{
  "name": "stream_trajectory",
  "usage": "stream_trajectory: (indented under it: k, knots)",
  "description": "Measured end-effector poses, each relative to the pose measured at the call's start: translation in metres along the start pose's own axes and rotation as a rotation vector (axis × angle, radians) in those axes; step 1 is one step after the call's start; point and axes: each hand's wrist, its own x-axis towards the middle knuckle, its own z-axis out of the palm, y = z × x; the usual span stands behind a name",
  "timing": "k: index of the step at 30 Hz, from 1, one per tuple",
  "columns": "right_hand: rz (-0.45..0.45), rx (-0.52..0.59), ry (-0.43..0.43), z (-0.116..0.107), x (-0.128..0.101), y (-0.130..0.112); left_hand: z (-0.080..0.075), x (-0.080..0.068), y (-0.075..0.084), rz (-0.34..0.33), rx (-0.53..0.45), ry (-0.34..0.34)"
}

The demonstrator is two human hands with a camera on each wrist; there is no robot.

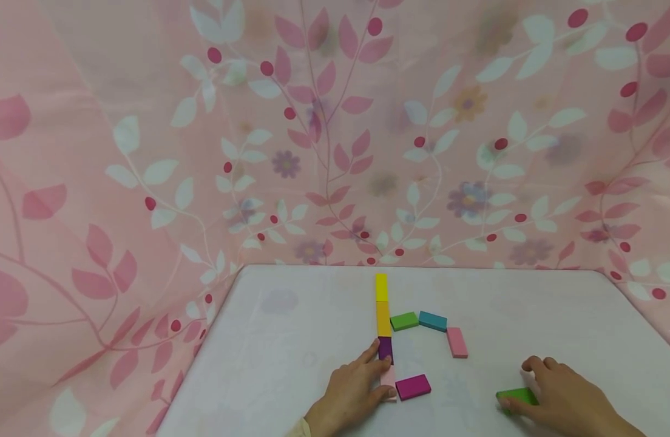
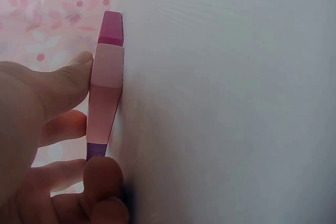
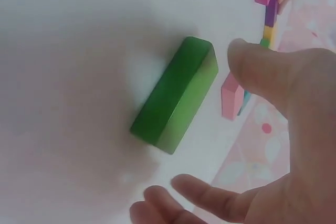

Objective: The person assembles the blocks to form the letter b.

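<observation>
My left hand (image 1: 348, 391) rests at a straight column of blocks, its fingers spread over the dark purple block (image 1: 386, 349) and the light pink block (image 1: 388, 375). In the left wrist view, the thumb lies along the light pink block's side. Beside that block is a magenta block (image 1: 414, 387), angled slightly. At the right, my right hand (image 1: 567, 394) hovers around a dark green block (image 1: 516, 396). The right wrist view shows its thumb and fingers spread, with gaps between them and the green block (image 3: 176, 95).
Two yellow blocks, the far one (image 1: 382, 287) and the near one (image 1: 384, 319), extend the column away from me. A light green block (image 1: 404, 321), a blue block (image 1: 433, 321) and a pink block (image 1: 457, 342) curve off rightward. Behind the white table (image 1: 291, 340) hangs a floral cloth (image 1: 335, 152).
</observation>
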Motion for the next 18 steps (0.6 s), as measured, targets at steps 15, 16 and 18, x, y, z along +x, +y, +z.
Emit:
stream_trajectory:
  k: [15,16,18]
  knots:
    - [0.101,0.114,-0.042,0.013,-0.004,0.001,-0.003,-0.002,0.000,0.025,-0.006,0.017]
    - [0.099,0.124,-0.034,0.012,-0.004,-0.002,-0.004,-0.003,0.000,0.026,-0.006,0.018]
    - [0.091,0.140,-0.014,0.012,-0.003,-0.011,-0.003,-0.003,0.000,0.022,-0.009,0.016]
